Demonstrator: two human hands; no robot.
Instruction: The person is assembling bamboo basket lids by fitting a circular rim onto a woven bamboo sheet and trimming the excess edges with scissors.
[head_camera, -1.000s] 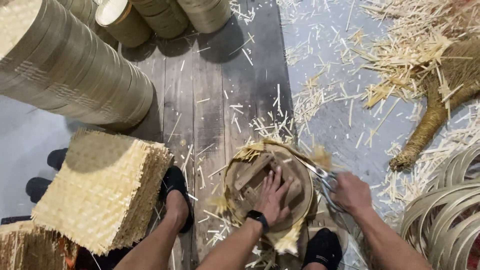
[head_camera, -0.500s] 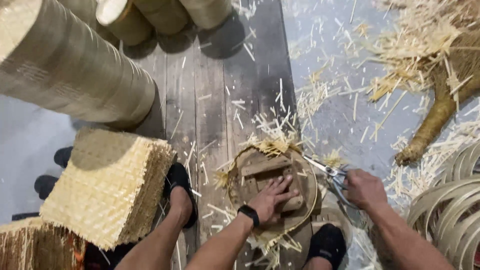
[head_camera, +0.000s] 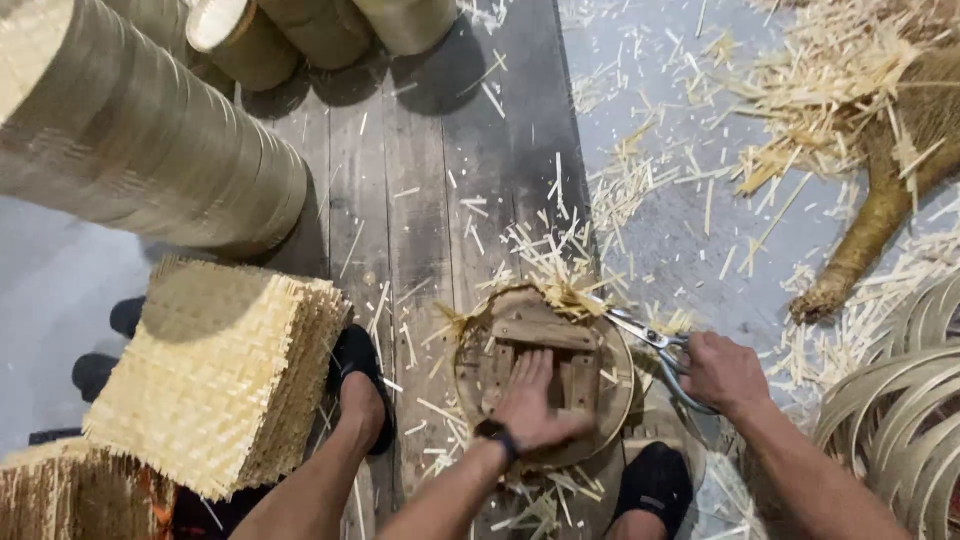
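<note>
Two hands share the work: the left hand (head_camera: 535, 405) presses flat on the wooden block inside the round bamboo tray (head_camera: 545, 375) on the floor planks, while the right hand (head_camera: 722, 372) grips scissors (head_camera: 640, 330) at its far-right rim. Steady pressure and short snips close along the rim would keep the edge even.

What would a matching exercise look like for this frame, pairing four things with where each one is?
Things:
1. left hand
2. scissors
3. stack of woven mats
4. bamboo hoops

Places:
A. at the right edge of the floor
B. held in the right hand, blades at the round frame's rim
C. pressed flat on the wooden block inside the round frame
D. on the floor left of the person's legs

Pairs: 1-C, 2-B, 3-D, 4-A
</note>
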